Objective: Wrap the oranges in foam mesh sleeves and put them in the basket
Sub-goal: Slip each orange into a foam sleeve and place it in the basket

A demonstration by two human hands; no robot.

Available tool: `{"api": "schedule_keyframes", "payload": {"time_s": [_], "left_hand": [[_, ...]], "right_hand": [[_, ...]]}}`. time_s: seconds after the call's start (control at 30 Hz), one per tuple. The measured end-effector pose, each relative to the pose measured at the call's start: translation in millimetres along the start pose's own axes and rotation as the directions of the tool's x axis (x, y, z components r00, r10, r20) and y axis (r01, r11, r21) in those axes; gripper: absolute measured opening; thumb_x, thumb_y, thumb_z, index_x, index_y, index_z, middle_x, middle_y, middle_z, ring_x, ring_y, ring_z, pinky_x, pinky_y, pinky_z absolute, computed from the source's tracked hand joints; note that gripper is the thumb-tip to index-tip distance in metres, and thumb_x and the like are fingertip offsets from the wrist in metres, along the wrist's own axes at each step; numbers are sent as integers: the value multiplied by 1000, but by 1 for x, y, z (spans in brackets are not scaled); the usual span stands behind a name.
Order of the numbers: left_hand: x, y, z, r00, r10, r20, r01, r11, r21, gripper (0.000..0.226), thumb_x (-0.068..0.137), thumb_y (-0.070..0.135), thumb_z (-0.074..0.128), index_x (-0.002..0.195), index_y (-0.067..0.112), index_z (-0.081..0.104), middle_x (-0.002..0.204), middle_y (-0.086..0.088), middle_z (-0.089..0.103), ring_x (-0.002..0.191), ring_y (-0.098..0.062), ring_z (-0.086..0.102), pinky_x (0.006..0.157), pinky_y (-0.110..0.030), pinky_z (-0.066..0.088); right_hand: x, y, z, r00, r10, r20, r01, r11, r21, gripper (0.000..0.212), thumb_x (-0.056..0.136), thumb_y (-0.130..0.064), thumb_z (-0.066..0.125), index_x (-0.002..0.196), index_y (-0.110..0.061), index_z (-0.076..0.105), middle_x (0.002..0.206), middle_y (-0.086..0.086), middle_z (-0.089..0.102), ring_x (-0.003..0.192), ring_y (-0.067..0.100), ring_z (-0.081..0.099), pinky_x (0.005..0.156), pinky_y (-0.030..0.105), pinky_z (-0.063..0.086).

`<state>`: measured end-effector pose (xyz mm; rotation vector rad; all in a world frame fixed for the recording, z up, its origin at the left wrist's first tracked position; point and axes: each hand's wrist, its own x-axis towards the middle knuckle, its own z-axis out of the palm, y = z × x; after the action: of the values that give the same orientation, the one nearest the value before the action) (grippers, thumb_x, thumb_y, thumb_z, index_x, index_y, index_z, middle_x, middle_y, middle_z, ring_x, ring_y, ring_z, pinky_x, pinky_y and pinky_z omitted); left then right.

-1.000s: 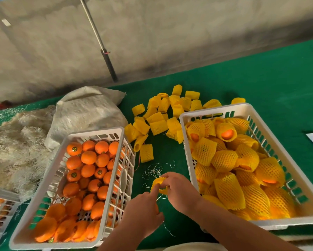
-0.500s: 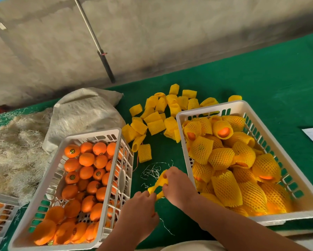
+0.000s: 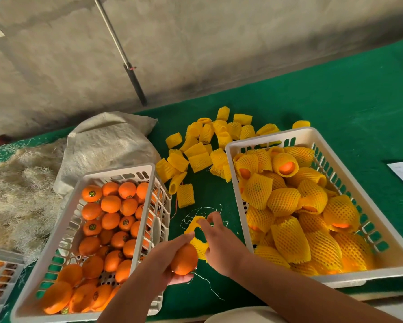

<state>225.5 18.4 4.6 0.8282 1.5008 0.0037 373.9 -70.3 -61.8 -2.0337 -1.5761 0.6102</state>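
Note:
My left hand [image 3: 165,262] grips a bare orange [image 3: 184,259] low in the middle of the view, between the two baskets. My right hand [image 3: 221,243] pinches a yellow foam mesh sleeve [image 3: 199,243] and stretches its mouth open right beside the orange. My left thumb touches the sleeve's rim. On the left stands a white basket [image 3: 116,173] full of bare oranges [image 3: 109,220]. A white basket [image 3: 275,136] on the right holds several oranges wrapped in sleeves [image 3: 289,206].
A pile of loose yellow sleeves [image 3: 209,145] lies on the green table cover [image 3: 335,94] behind the hands. A grey sack [image 3: 107,141] and straw-like fibre [image 3: 16,194] sit at the left. Thin threads [image 3: 196,213] litter the cloth. A third basket corner [image 3: 0,276] shows bottom left.
My left hand has turned so the orange it holds now shows. My right hand has pulled the sleeve wider open next to the fruit.

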Motion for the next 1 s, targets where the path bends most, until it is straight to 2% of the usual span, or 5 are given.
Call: {"api": "schedule_keyframes", "payload": {"time_s": [0.27,0.47,0.63,0.87,1.0], "left_hand": [[-2,-11,1,970,108,216,-55,970,-237,73,62,0,84,129,4,54,128,-32,56,91,-47,75,72,-48,62],[1,-22,3,960,280,2,-279,958,-58,55,69,19,92,118,10,69,118,-21,66,103,-40,70,74,-43,65],[3,-29,6,833,515,-200,-491,857,157,43,76,37,89,114,25,72,105,-5,74,99,-30,72,73,-49,66],[-4,-24,-7,906,419,54,-420,908,6,61,67,33,89,122,20,69,119,-12,69,109,-33,69,80,-44,64],[-8,-22,-14,870,491,40,-492,859,143,50,79,30,89,124,21,69,115,-7,73,103,-25,72,74,-34,63]], "right_hand": [[-8,-7,-3,997,-66,38,64,996,62,85,84,-10,79,152,-27,29,154,0,20,107,27,67,94,33,57],[-8,-16,-3,993,-116,-12,116,985,125,78,86,-18,79,149,-28,33,154,-1,22,102,23,68,93,28,57],[-11,-36,2,978,-208,-17,208,966,152,74,82,-9,78,141,-29,37,153,-3,21,90,17,66,81,19,53],[-14,-32,-4,984,-176,-38,180,970,163,76,89,-18,76,150,-29,32,156,-6,18,98,15,62,87,11,43],[-16,-34,-9,986,-157,-52,164,971,172,74,90,-22,75,150,-29,32,156,-7,18,105,18,64,89,14,45]]}}
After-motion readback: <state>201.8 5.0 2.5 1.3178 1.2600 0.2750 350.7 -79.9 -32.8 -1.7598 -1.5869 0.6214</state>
